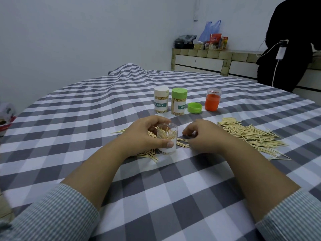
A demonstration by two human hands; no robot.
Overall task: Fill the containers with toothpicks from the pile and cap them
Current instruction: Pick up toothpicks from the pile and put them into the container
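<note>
**Filling the third jar, cap waiting**

Left hand (144, 134) is wrapped round the clear jar (168, 140), thumb across its front, fingers behind. The jar stands upright on the checked cloth (173, 188), mouth up, long axis vertical. It is part full: toothpicks inside stand on end, tips up, fanning loosely toward 12 and 1 o'clock.

At 12 o'clock from the jar, well apart: a white-capped jar (161, 99) and a green-capped jar (178, 101), both packed and closed. Just beside them at 3 o'clock lies a loose green cap (194, 108), open side up. Next over stands an orange container (212, 100) with a clear top on it; contents cannot be made out.

Right hand (203, 134) sits at 3 o'clock from the clear jar, near it, fingers curled down onto loose sticks on the cloth. It looks to be pinching a few, but whether it has them cannot be told.

The main toothpick pile (251, 136) spreads out at 3 to 4 o'clock from that hand. Most sticks lie flat, long axes running roughly 10 to 4 o'clock. A smaller scatter lies under and beside the left wrist.

Step in hand, as I judge it: loading the jar. Next move calls for gathering a bundle, turning it vertical and dropping it in point-up without snagging the rim. The green cap goes on once full.
</note>
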